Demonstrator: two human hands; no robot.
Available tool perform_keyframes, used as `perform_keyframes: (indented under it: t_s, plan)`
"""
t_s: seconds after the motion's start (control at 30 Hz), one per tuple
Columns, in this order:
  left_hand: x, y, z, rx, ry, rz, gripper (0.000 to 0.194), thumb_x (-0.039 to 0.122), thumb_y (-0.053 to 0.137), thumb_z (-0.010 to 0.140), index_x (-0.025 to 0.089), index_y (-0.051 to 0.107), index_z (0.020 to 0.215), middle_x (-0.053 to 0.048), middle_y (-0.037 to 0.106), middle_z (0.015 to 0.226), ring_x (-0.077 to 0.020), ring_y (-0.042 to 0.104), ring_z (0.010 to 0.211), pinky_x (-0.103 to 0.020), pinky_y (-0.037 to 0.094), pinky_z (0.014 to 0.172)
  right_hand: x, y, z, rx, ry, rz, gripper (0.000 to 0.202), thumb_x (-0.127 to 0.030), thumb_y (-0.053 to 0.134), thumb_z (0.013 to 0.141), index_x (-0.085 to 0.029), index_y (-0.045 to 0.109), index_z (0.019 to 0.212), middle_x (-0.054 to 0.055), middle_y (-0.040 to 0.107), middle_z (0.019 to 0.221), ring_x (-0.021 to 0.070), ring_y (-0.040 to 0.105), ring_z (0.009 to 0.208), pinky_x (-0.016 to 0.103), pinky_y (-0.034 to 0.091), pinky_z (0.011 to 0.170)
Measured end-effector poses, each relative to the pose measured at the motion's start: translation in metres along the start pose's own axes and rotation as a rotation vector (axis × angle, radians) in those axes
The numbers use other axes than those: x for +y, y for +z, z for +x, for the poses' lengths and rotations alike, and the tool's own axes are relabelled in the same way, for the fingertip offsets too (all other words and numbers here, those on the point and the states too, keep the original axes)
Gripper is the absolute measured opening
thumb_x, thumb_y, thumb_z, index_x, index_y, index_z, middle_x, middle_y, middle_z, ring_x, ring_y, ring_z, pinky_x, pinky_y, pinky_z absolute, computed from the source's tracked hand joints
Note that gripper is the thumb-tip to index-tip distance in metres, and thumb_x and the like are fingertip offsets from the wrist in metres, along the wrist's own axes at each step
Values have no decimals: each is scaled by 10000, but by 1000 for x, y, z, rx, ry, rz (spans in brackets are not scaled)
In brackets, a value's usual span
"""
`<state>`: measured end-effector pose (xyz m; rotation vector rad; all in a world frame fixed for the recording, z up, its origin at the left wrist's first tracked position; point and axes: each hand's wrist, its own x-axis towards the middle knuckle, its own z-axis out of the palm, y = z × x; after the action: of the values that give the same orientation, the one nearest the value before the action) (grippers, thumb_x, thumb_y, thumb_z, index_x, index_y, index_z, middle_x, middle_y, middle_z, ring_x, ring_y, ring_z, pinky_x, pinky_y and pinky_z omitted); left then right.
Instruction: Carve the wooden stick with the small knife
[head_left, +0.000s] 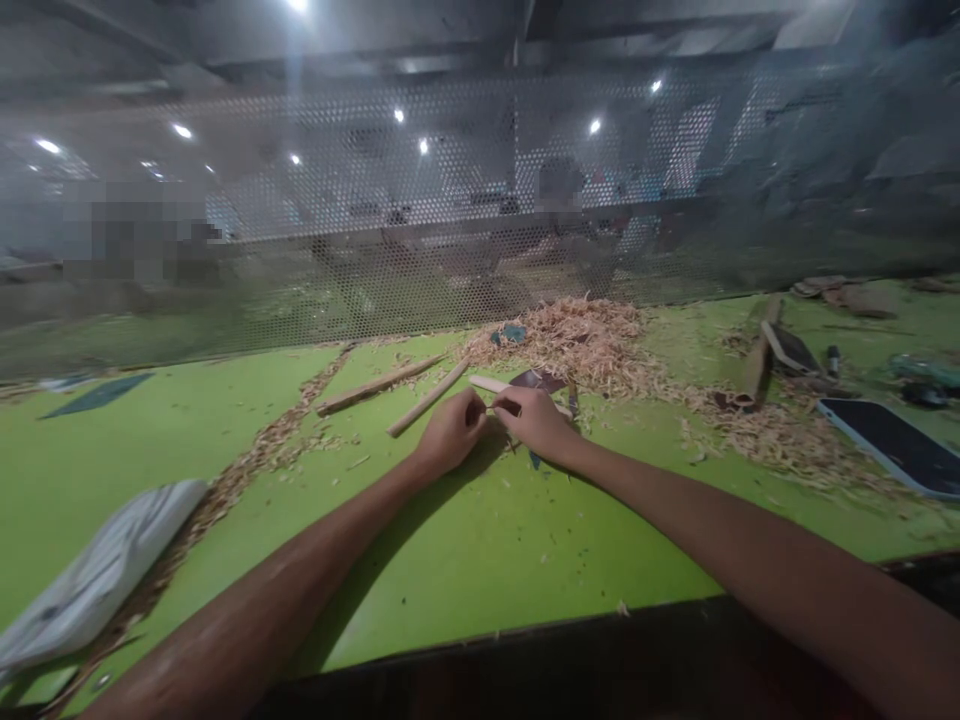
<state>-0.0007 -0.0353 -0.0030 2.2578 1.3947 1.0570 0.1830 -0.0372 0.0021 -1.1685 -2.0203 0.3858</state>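
Note:
My left hand (452, 432) and my right hand (537, 422) meet over the green tabletop (480, 560), thumbs and fingers pinched together. A thin sliver shows between their fingertips, too small to name. Just behind my hands lies a pale smooth wooden stick (486, 383), its right part hidden by my right hand. Left of it rest another wooden stick (427, 398) and a rougher brown stick (381, 386). A dark flat piece (538, 380) lies behind my right hand, partly covered.
Curly wood shavings (592, 335) are heaped at the back, against a perforated metal screen (450, 220). To the right are a phone (900, 445) and a hollow brown tube (757, 362). At the left lie a white wrapped bundle (112, 565) and a dark green sheet (97, 395).

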Motion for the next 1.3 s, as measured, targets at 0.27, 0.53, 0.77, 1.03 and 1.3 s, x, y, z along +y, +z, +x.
perform_keyframes:
  t_s: [0.27,0.53,0.77,1.03,1.3]
  plan:
    - [-3,2,0,-39,-6,6,72,114,625,866,177,612,833,-8,640,739,-159,530,668,-266,353,629,-2,-1,0,-11,41,-29,163,-89,654,912,-138,809,923,76,772,879,142,636,718,259,461,673]
    - [-2,1,1,-44,-44,7,95,116,627,837,182,581,784,6,623,706,-155,516,658,-261,329,619,-6,-4,0,-33,75,-77,131,-83,668,899,-116,795,894,68,751,822,122,590,658,249,388,619]
    - [0,0,0,-47,-61,-7,130,106,651,811,184,563,757,27,585,661,-144,495,633,-256,308,608,-5,-2,-1,-43,-22,-77,149,-66,648,892,-128,779,857,62,743,816,128,591,688,247,387,635]
    - [1,-1,1,-35,-23,-8,49,158,658,864,173,621,836,-17,663,740,-164,549,662,-263,360,619,-4,-2,-1,-55,10,-59,147,-86,643,919,-120,778,874,64,730,810,117,565,659,250,388,627]
    - [-3,1,0,-75,19,51,78,99,623,847,167,634,811,-20,673,750,-156,551,676,-256,350,624,-7,-3,0,-50,50,-69,152,-53,649,886,-114,788,880,62,733,803,114,560,661,242,365,626]
